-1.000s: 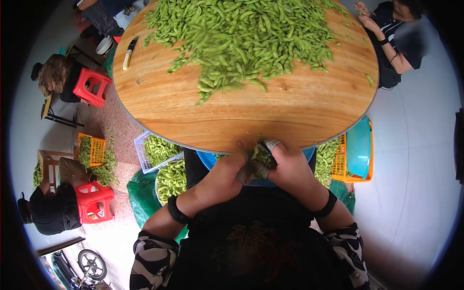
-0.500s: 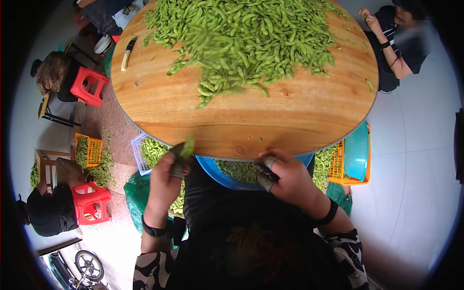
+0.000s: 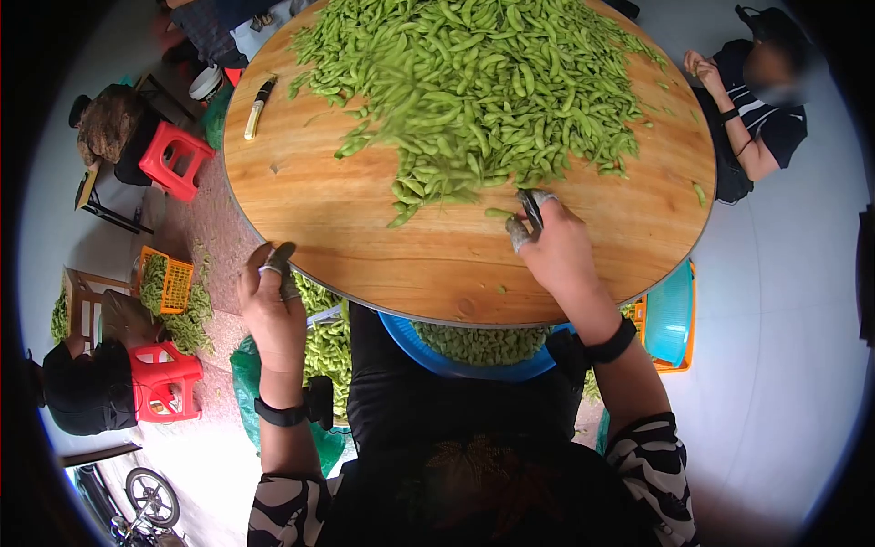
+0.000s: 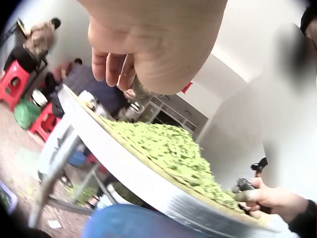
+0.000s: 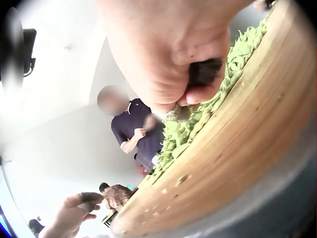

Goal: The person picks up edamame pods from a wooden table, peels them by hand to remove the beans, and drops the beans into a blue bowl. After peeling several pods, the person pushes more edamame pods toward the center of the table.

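Observation:
In the head view, a heap of green soybean pods point(image 3: 492, 100) covers the far part of the round wooden table point(image 3: 365, 237). My right hand point(image 3: 561, 251) reaches to the heap's near edge, its taped thumb and fingertip close to a loose pod point(image 3: 499, 213). Its curled fingers hold a black tool point(image 5: 204, 73) against the palm; the fingers hide its kind. At the table's left front edge, my left hand point(image 3: 272, 296) hangs with loose fingers and nothing visible in it. Dark coverings and tape wrap its thumb and a finger.
A blue basin point(image 3: 415, 351) of pods sits under the table's front edge. Tubs of pods point(image 3: 328, 356) stand at left. An orange crate with a teal basket point(image 3: 670, 319) is at right. A knife point(image 3: 260, 107) lies on the table. Seated people work around it.
My hands have parted from the front edge. The left moved left and no longer shows the pod it held half a second ago. The right moved forward to the heap.

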Demonstrator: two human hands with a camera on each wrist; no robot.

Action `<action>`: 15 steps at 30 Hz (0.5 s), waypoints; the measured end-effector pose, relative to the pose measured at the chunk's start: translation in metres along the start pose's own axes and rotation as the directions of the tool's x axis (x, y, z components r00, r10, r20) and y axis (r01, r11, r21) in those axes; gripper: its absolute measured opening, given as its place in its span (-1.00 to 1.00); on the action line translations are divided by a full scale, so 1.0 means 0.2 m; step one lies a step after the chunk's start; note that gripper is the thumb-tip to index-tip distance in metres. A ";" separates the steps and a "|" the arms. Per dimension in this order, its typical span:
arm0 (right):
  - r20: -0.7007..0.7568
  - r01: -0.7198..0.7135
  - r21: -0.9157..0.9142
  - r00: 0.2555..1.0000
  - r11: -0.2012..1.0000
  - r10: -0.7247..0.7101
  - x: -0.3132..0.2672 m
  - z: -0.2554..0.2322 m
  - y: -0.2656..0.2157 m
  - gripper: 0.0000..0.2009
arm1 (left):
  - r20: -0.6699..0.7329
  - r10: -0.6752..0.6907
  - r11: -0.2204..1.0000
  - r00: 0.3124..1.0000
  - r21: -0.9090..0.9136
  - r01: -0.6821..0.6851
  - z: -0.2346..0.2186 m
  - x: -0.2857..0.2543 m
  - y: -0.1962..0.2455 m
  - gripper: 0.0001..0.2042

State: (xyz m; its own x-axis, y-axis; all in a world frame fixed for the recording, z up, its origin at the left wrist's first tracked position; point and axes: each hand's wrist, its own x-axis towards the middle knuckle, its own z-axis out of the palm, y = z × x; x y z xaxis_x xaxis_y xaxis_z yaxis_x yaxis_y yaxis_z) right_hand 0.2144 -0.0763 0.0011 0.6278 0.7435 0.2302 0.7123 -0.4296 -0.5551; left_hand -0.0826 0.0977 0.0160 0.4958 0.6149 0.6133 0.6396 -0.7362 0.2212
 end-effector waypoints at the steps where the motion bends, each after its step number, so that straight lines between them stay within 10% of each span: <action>1: -0.059 0.063 0.102 0.997 0.993 -0.057 -0.06 -0.02 -0.04 -0.67 | 0.071 -0.070 0.970 0.995 -0.229 0.085 0.00 0.02 0.10 -0.76; 4: -0.166 0.342 0.229 0.936 0.911 -0.310 -0.19 -0.07 -0.14 -0.66 | 0.339 0.007 0.651 0.941 -0.715 0.253 0.09 -0.02 0.35 -0.79; 7: -0.089 0.451 0.239 0.892 0.860 -0.442 -0.29 -0.11 -0.19 -0.62 | 0.621 0.135 0.399 0.772 -0.748 0.531 0.14 -0.03 0.49 -0.79; 9: -0.091 0.471 0.243 0.881 0.848 -0.463 -0.31 -0.11 -0.17 -0.62 | 0.851 0.409 0.148 0.330 -0.418 0.896 0.14 0.00 0.53 -0.86; 15: 0.120 0.111 0.573 0.969 0.812 -0.216 -0.39 -0.12 -0.13 -0.66 | 0.815 0.343 -0.066 0.466 -0.474 0.878 0.14 -0.05 0.54 -0.88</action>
State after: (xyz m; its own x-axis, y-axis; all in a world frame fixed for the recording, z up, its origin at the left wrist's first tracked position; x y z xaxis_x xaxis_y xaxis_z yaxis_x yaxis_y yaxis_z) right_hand 0.1546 -0.1363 0.0161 0.4167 0.8747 0.2476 0.4677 0.0272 -0.8835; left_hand -0.0016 0.0196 0.0126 0.9296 0.2644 -0.2566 0.1147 0.4541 0.8835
